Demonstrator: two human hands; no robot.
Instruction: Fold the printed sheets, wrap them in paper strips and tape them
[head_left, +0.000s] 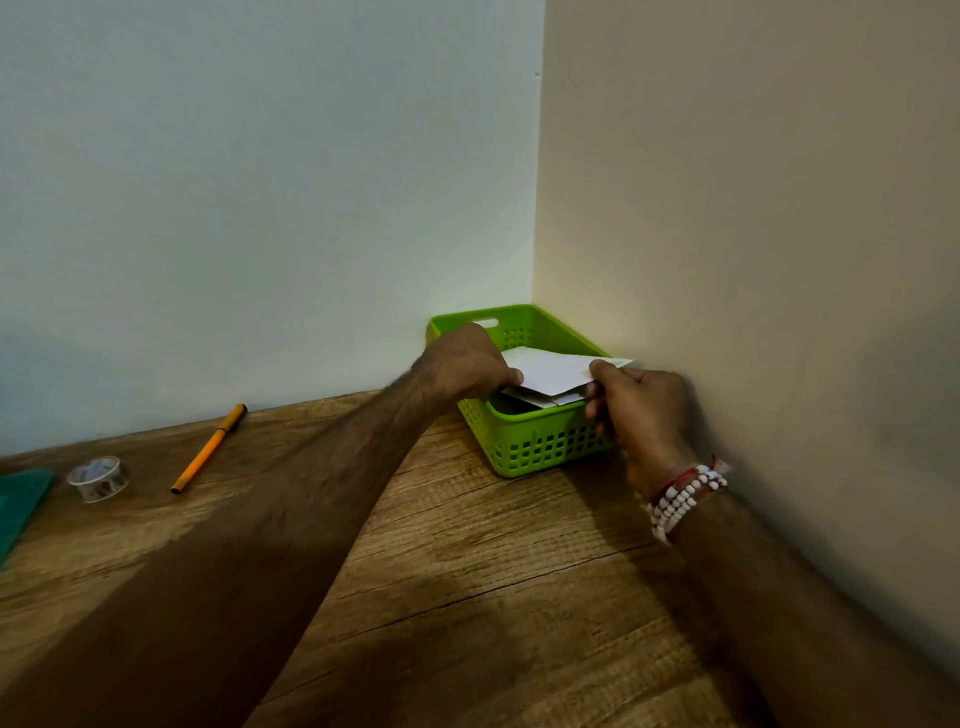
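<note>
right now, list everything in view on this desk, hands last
basket: 1, bright green, on the table in the wall corner
sheet: 1, white, held over the basket
papers: white, count unclear, inside the basket
pen: 1, orange with a black cap, left of the basket
tape roll: 1, clear, left of the pen
mat: 1, teal, left edge, cut off
table: 1, brown wood
bracelet: white beads, red thread, right wrist
left hand: pinches the sheet's left end
right hand: pinches its right end

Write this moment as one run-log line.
left hand, right hand: pinch white sheet | over green basket | tape roll: idle on table
</note>
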